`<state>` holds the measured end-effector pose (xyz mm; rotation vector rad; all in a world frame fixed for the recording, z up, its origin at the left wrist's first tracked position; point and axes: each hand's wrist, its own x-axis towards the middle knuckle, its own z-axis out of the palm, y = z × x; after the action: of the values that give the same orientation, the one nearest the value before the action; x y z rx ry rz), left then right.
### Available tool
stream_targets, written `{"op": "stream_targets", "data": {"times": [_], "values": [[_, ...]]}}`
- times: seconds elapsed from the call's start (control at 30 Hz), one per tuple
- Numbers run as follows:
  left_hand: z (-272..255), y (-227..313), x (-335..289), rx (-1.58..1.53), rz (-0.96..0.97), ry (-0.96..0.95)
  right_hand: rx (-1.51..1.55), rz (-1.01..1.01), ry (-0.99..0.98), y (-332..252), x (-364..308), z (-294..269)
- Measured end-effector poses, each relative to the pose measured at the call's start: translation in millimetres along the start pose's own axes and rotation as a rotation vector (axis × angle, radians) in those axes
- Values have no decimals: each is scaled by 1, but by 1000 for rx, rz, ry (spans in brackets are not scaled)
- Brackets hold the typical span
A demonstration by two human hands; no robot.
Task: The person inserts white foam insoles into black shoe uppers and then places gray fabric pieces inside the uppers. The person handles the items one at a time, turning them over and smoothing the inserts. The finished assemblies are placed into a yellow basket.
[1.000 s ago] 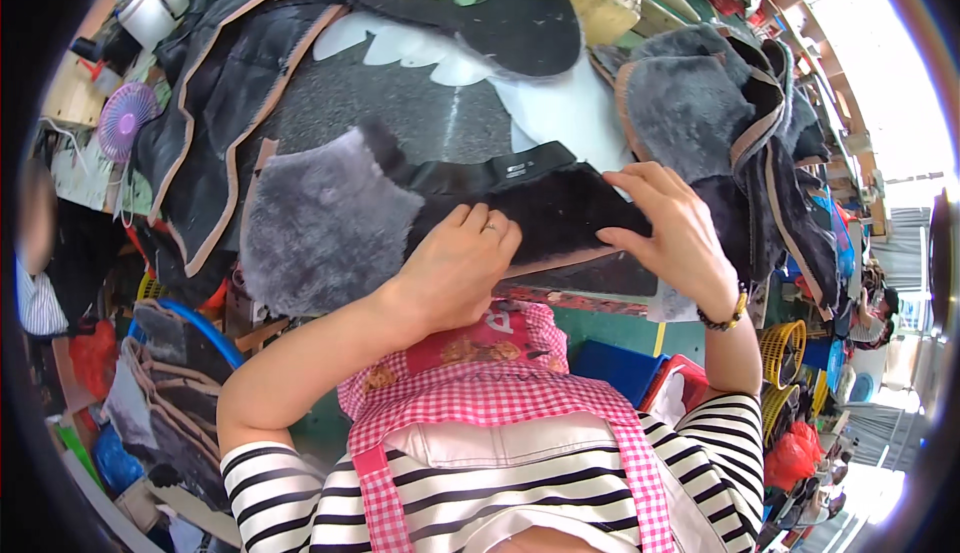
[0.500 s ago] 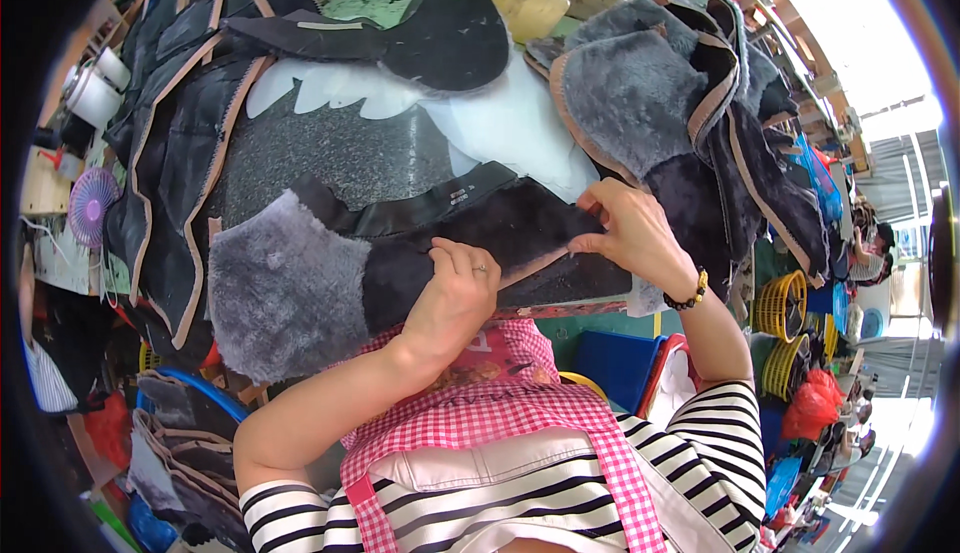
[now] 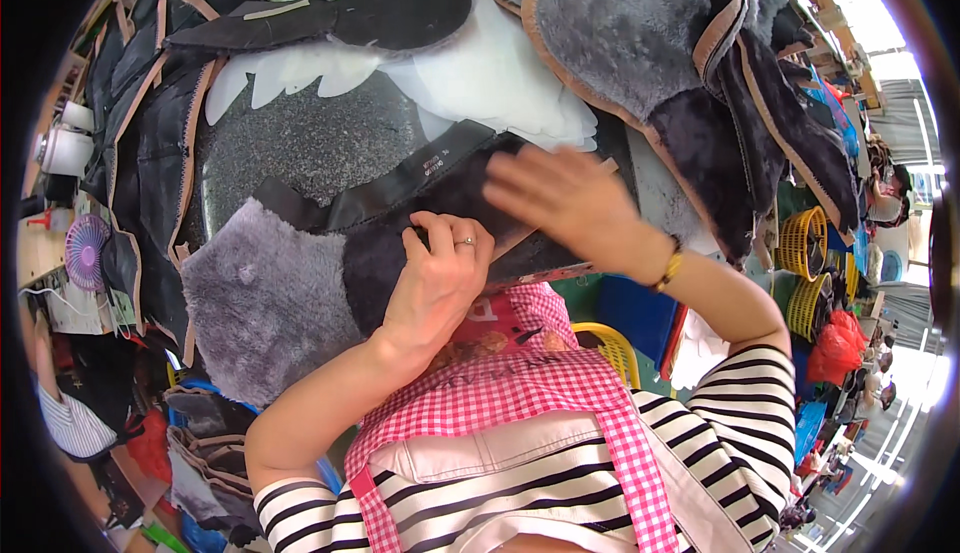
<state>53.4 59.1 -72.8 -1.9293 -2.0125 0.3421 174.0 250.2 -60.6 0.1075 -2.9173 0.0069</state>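
A plush boot-shaft-like piece (image 3: 270, 298) lies across the near side of the table, fluffy grey at its left end and short black pile toward the right. Along its far edge runs a smooth black strip (image 3: 410, 178). My left hand (image 3: 440, 278) grips the near edge of this piece, fingers curled with the pads hidden. Over its right end my right hand (image 3: 565, 203) lies flat, smeared by motion, fingers stretched out and holding nothing. A tan edge shows beneath that hand.
White sheets (image 3: 490, 78) with a scalloped edge lie beyond, under a black cut piece (image 3: 400, 3). Grey plush pieces (image 3: 625, 33) pile up at right; black pieces with tan edging (image 3: 150, 143) hang at left. A purple fan (image 3: 88, 243) and yellow baskets (image 3: 803, 238) stand farther out.
My right hand has let go of the piece's right end corner, moved left and flattened over it. My left hand still holds the near edge. The view has shifted slightly.
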Motion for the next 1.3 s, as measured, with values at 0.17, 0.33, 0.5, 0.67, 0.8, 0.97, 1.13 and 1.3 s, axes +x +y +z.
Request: {"op": "stream_targets", "data": {"times": [0.17, 0.33, 0.5, 0.67, 0.8, 0.97, 1.13, 1.3], "values": [[-1, -1, 0, -2, -24, 44, -24, -9, -128, 5, 7, 2], [-37, -62, -29, -700, -137, 229, 1080, 122, 34, 54, 42, -72], [-95, -123, -75, -1477, -474, 602, 1883, -153, 197, 19, 115, -79], [-98, -130, -102, -1869, -483, 778, 1833, -69, 319, -74, 162, -114], [-106, -135, -115, -1920, -497, 864, 1479, 46, -5, -70, 177, -147], [-110, -119, -99, -1963, -613, 1087, 1236, -130, 221, -85, 160, -121], [-106, -122, -81, -1899, -647, 1142, 1370, -42, 47, -70, 155, -135], [-124, -133, -52, -1774, -606, 1201, 1185, -100, 218, -66, 150, -137]]}}
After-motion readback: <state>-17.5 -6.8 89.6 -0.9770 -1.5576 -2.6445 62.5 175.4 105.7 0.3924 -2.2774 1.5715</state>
